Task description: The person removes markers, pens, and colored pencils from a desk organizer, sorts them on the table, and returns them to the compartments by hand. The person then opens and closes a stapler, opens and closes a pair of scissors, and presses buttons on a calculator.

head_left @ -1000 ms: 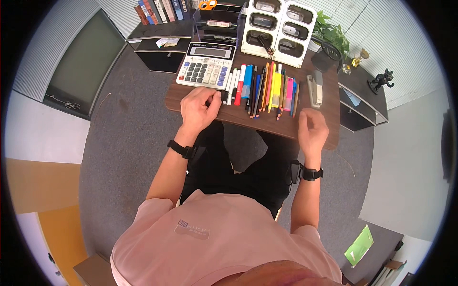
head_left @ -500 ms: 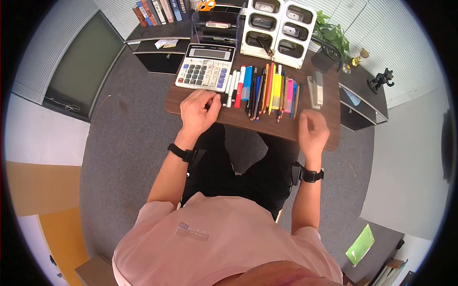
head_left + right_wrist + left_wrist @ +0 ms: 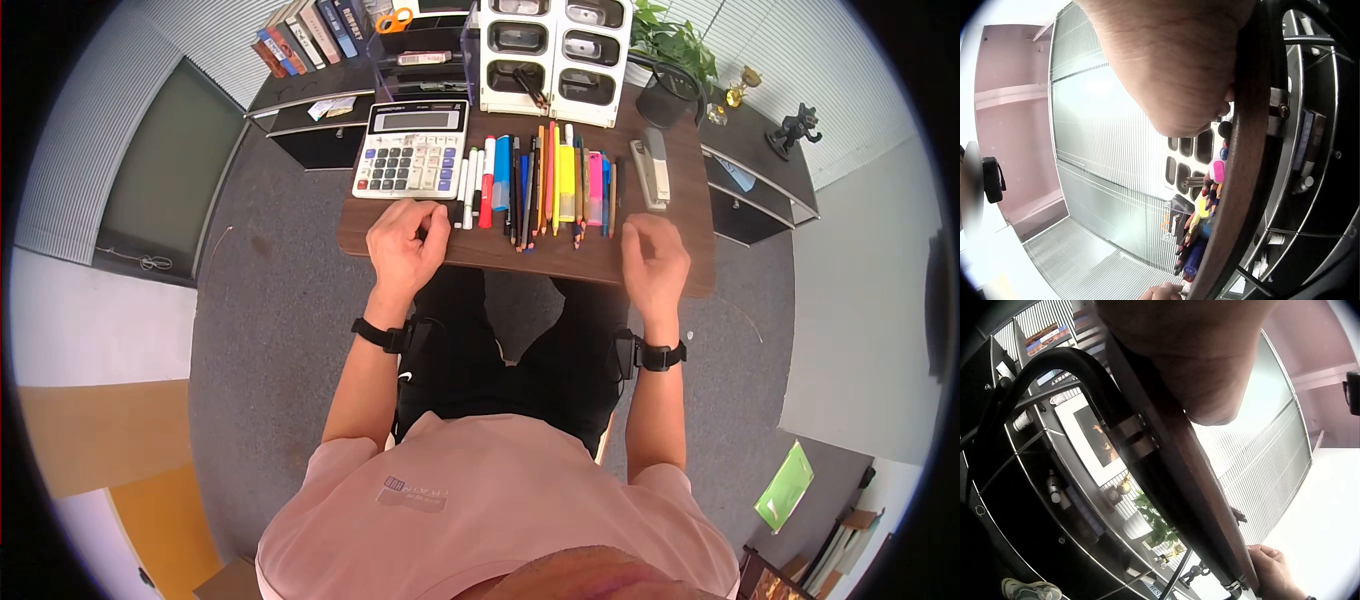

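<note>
My left hand [image 3: 408, 245] rests on the front edge of the brown table [image 3: 695, 225], its fingers loosely curled and holding nothing. Just beyond it lies a white desk calculator [image 3: 408, 165]. On the same edge, farther right, rests my right hand [image 3: 655, 262], loosely curled and holding nothing too. A grey-white stapler [image 3: 652, 178] lies just past its fingers. Between the hands, markers, highlighters and coloured pencils lie side by side in a row, among them a red marker [image 3: 487, 190], a yellow highlighter [image 3: 567, 185] and a pink highlighter [image 3: 596, 185]. Both wrist views show the hands above the table's edge.
A white organizer with several compartments [image 3: 555, 70] stands at the table's back, dark pencils sticking out of one. Left of it is a clear desk holder [image 3: 425, 80] with orange scissors [image 3: 393, 20]. A black mesh cup [image 3: 665, 100] stands at the right back. Low black cabinets lie behind.
The head view has shifted and turned a little, so the table's things appear farther left. Both hands stay at the table edge; nothing has been picked up or put down.
</note>
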The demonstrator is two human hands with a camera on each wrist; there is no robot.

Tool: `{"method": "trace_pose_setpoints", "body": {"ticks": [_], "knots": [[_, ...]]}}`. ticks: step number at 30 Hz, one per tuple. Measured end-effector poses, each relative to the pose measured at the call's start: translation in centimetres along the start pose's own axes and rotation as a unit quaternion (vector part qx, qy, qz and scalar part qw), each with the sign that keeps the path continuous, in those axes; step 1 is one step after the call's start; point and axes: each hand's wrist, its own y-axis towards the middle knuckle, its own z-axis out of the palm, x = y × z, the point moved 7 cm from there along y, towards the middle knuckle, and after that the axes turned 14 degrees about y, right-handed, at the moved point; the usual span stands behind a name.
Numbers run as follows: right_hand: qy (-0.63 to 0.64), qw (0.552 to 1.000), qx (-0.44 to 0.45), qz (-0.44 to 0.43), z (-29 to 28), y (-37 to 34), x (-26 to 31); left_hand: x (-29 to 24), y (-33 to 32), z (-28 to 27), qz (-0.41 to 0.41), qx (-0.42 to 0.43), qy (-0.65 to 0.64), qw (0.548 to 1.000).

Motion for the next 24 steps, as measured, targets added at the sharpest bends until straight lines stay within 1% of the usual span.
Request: {"method": "trace_pose_setpoints", "body": {"ticks": [10,24], "knots": [[0.009,1.000,-0.003,-0.004,-0.08,0.08,0.11,-0.01,0.08,0.21,-0.006,0.000,0.012,1.000],[0.032,0.999,-0.019,0.001,-0.43,0.18,0.33,-0.29,-0.04,0.35,0.015,-0.004,0.048,0.999]]}}
